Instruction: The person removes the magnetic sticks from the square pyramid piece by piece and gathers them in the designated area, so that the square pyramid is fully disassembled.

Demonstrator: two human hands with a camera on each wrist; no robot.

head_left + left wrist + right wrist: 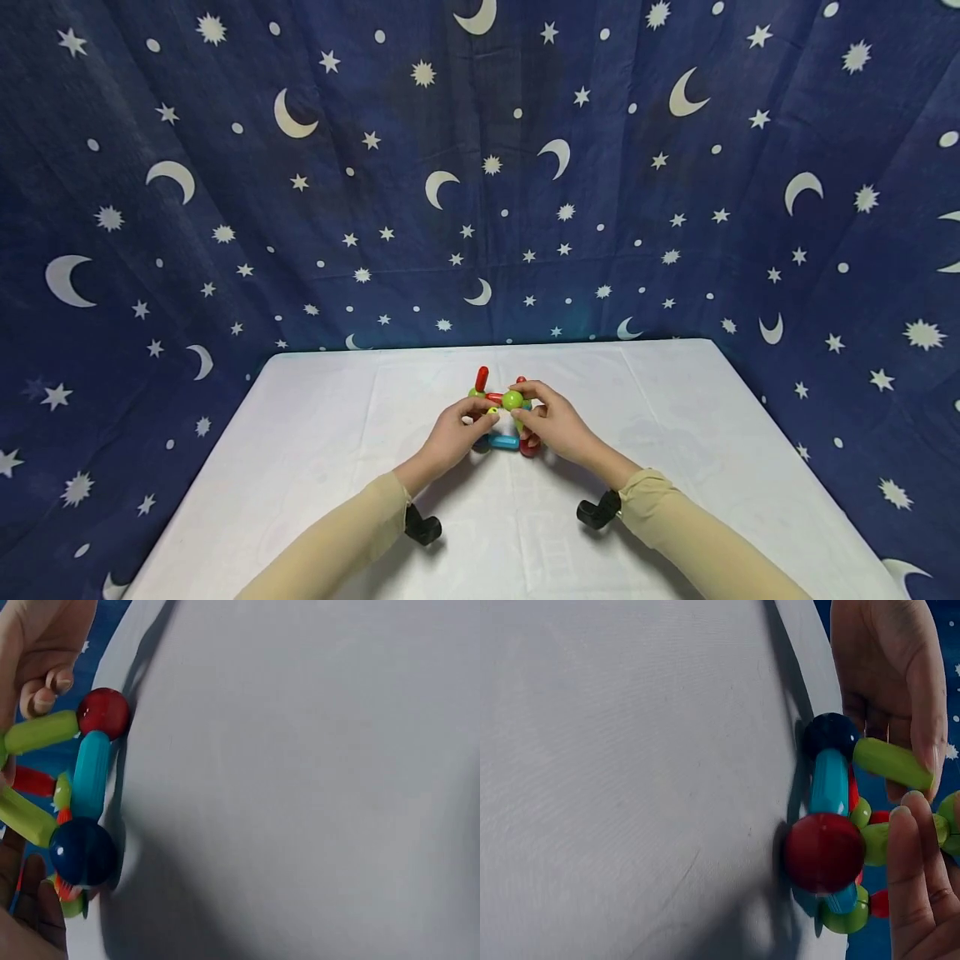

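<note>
A small toy frame of coloured rods and balls (pixel 501 410) stands on the white table (pixel 337 433), with both hands on it. Its base is a cyan rod (pixel 91 774) between a dark blue ball (pixel 81 851) and a red ball (pixel 103 712), both touching the cloth. Green rods (pixel 891 763) rise from these balls. My left hand (pixel 480 411) grips the frame's left side, fingers by the dark blue ball (pixel 830 735). My right hand (pixel 525 400) pinches the right side near a green ball (pixel 513 400), above the red ball (pixel 823 852). A red rod (pixel 482 377) sticks up at the back.
A dark blue curtain with moons and stars (pixel 480 167) hangs behind and beside the table. The white cloth reaches the table's far edge (pixel 495 346). Black wrist mounts (pixel 422 527) sit under both sleeves.
</note>
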